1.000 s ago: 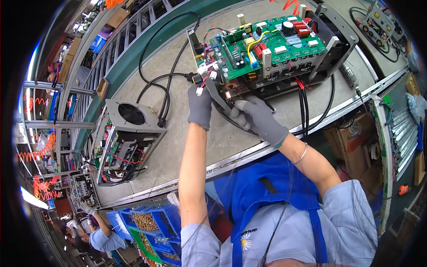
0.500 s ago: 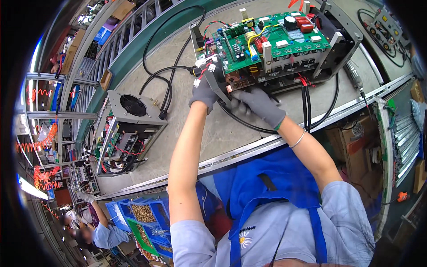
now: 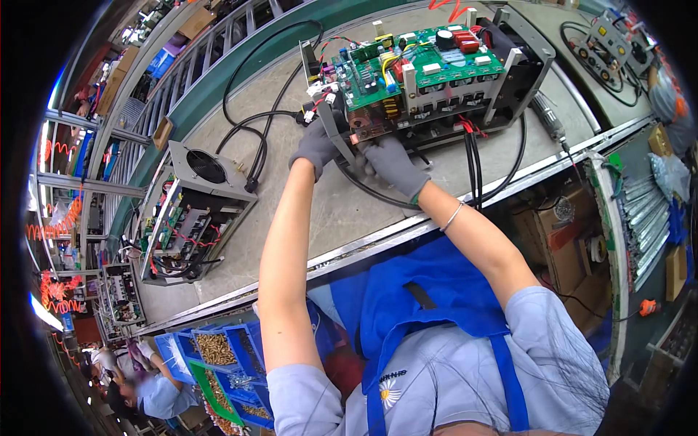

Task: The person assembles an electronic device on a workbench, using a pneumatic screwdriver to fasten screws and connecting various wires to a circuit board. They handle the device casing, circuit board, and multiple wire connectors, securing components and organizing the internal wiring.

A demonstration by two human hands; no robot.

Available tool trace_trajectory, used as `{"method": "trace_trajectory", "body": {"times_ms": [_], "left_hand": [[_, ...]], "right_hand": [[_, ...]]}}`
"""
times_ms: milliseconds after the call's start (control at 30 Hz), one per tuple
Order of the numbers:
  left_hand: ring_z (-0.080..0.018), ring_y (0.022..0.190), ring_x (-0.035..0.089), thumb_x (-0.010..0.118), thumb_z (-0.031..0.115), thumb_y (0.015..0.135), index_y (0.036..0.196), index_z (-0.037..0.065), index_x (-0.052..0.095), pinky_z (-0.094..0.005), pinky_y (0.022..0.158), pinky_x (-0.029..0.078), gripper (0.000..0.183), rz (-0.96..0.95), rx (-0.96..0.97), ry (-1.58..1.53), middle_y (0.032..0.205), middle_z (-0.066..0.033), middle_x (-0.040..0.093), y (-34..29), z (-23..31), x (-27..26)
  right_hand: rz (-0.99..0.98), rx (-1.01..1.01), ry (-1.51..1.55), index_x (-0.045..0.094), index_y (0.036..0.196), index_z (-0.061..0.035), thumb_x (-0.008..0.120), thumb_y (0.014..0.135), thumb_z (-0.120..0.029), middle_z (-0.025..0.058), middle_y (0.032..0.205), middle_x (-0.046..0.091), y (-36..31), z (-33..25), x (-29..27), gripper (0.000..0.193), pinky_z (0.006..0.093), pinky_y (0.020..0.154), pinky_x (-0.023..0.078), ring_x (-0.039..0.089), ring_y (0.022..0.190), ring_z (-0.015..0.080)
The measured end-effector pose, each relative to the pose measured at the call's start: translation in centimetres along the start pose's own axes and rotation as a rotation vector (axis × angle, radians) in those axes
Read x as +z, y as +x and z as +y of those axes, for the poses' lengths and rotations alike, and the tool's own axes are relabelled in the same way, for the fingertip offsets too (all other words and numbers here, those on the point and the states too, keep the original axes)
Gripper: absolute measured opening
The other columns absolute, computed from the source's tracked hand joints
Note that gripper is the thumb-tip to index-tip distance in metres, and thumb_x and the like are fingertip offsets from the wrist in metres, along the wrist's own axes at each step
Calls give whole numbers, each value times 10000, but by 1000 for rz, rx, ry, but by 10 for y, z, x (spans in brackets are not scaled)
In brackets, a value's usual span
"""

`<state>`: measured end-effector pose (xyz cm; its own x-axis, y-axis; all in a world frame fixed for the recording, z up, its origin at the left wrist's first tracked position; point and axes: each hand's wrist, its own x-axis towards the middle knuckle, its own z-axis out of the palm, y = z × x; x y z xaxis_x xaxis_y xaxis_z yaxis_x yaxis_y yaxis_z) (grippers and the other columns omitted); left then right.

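Observation:
An open-frame electronic unit (image 3: 465, 109) stands on the workbench, a green circuit board (image 3: 429, 64) mounted on top. At its near left end is a grey end panel (image 3: 336, 125). My left hand (image 3: 315, 151), in a grey glove, is against the outer side of this panel beside a black cable plug; its fingers are mostly hidden. My right hand (image 3: 395, 167), also gloved, reaches in below the board with bent fingers pressed together at a copper-coloured part (image 3: 369, 129). Anything small between those fingertips is hidden. A black cable (image 3: 389, 196) passes beneath my right hand.
Left on the bench sits a second unit with a fan (image 3: 206, 166). A power screwdriver (image 3: 549, 120) lies at the right. Blue bins of brass-coloured parts (image 3: 216, 349) stand lower left, near a co-worker (image 3: 163, 392). A metal rail (image 3: 363, 251) edges the bench.
The whole scene has shifted slightly left in view. My right hand has its fingers closer in at the copper-coloured part. My left hand stays by the end panel.

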<state>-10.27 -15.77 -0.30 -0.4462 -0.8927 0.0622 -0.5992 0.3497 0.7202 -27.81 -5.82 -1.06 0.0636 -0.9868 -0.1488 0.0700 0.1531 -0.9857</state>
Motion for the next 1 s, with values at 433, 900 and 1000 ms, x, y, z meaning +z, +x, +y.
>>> {"method": "trace_trajectory", "body": {"times_ms": [433,900,1000], "left_hand": [[-83,766,582,666,167,914,1071,12,647,-246,696,486,221,804,-133,-512,869,-15,635,-116,82,25],[-187,770,634,679,193,875,1123,57,641,-290,677,526,284,239,120,-508,935,-86,619,-117,171,141],[-248,772,643,670,221,865,1156,67,630,-320,657,540,332,274,190,-443,921,-120,595,-114,169,140]], "right_hand": [[241,-476,-711,659,1028,-58,611,909,-209,125,960,673,-116,-40,-99,198,362,752,527,676,888,246],[264,-480,-1125,647,995,-81,599,865,-178,173,848,637,-83,-55,-166,169,458,687,461,601,793,365],[191,-572,-1085,636,987,-41,573,905,-169,183,838,619,-90,-37,-160,164,425,693,461,591,822,375]]}}
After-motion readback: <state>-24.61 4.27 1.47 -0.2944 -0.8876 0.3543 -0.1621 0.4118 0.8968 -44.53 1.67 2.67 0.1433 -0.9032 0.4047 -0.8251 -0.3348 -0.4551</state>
